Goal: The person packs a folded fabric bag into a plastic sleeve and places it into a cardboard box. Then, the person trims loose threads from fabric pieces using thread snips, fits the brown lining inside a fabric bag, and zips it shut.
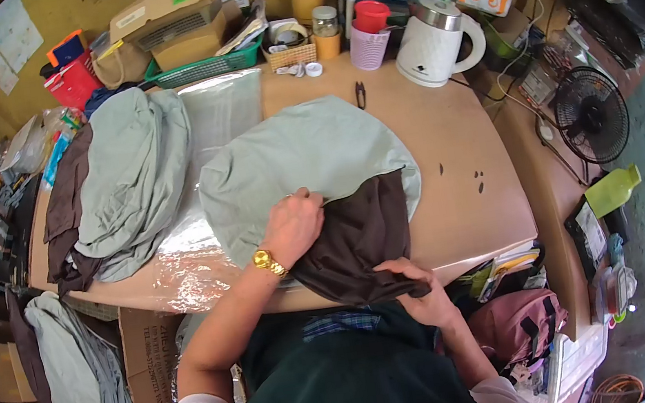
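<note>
A rounded piece of pale grey-green cloth [306,146] lies spread on the table, with a dark brown cloth part [359,229] covering its lower right. Where the two colours meet, my left hand [295,226] is closed, its curled fingers pinching the fabric. A gold watch [268,263] circles that wrist. My right hand [422,293] grips the lower edge of the brown cloth near the table's front edge, thumb on top and the other fingers partly hidden.
Similar cloths [129,171] are piled at the left, partly beside a clear plastic sheet [223,108]. Thread snips [360,94], a white kettle [436,41], a purple cup [368,46] and a green tray [205,68] stand or lie along the back. A black fan [591,114] is at the right.
</note>
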A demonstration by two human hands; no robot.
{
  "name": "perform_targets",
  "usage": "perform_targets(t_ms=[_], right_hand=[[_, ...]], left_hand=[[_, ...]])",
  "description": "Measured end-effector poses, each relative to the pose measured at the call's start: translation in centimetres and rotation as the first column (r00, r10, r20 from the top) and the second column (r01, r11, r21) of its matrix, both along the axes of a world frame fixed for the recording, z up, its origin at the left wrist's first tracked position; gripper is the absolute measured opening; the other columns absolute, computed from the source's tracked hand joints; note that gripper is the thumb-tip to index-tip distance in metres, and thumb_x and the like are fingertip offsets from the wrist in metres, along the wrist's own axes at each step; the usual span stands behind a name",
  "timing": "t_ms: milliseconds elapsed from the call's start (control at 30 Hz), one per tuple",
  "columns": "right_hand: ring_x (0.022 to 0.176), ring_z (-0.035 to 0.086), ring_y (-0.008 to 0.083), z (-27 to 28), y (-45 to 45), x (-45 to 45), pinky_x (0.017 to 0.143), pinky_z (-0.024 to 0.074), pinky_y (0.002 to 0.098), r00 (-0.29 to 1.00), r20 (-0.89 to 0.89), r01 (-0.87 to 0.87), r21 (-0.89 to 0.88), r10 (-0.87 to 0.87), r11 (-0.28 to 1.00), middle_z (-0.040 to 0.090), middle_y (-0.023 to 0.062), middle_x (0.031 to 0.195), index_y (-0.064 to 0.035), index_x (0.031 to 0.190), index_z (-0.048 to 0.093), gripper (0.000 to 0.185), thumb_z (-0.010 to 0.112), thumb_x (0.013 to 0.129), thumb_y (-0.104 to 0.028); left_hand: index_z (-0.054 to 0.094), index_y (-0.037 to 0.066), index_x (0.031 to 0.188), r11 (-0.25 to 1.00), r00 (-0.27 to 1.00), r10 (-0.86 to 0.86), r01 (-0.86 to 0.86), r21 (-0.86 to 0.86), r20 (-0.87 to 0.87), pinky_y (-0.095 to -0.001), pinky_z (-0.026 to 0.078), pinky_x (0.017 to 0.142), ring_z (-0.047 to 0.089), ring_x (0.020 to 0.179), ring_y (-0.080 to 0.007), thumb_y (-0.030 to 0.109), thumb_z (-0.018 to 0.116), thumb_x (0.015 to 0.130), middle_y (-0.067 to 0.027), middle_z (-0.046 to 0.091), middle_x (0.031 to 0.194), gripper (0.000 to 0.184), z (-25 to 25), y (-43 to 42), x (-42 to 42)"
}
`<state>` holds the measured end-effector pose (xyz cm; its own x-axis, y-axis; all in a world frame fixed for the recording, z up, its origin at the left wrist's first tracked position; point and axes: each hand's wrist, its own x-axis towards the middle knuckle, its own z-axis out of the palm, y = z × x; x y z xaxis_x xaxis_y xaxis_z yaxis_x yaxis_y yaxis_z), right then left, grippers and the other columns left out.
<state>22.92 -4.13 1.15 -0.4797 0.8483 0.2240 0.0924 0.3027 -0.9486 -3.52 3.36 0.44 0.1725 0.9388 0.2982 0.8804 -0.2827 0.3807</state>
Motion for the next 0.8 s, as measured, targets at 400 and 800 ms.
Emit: perform_targets(t_ms=[400, 800], right_hand=[[0.094, 0.062, 0.0348, 5.0, 3.0, -4.2, 0.08, 0.0499, 0.0434, 0.998, -0.028, -0.018, 0.645, 0.047, 0.764, 0.063, 0.0171, 0.103, -0.0016, 0.097, 0.063, 0.034, 0.071, 0.064, 0.003], [0.098, 0.062, 0.0365, -3.5, 13.9, -10.1, 0.083, 0.049, 0.0416, 0.665, 0.585, 0.187, 0.471, -0.464, 0.862, 0.063, 0.0211, 0.106, 0.0008, 0.112, 0.06, 0.048, 0.071, 0.071, -0.022]], left_hand=[[0.056, 0.007, 0.097, 0.95, 0.978, -0.155, 0.109, 0.291, 0.139, -0.0402, 0.048, 0.065, 0.06, 0.076, -0.0343, 0.005, 0.061, 0.082, -0.0124, 0.055, 0.086, 0.017, 9.8, -1.1, 1.2], [0.049, 0.008, 0.095, 0.866, 0.88, -0.401, 0.455, 0.208, -0.256, -0.0356, 0.052, 0.061, 0.063, 0.07, -0.0232, 0.01, 0.055, 0.08, -0.0089, 0.054, 0.09, 0.016, 13.1, -4.6, 3.9]])
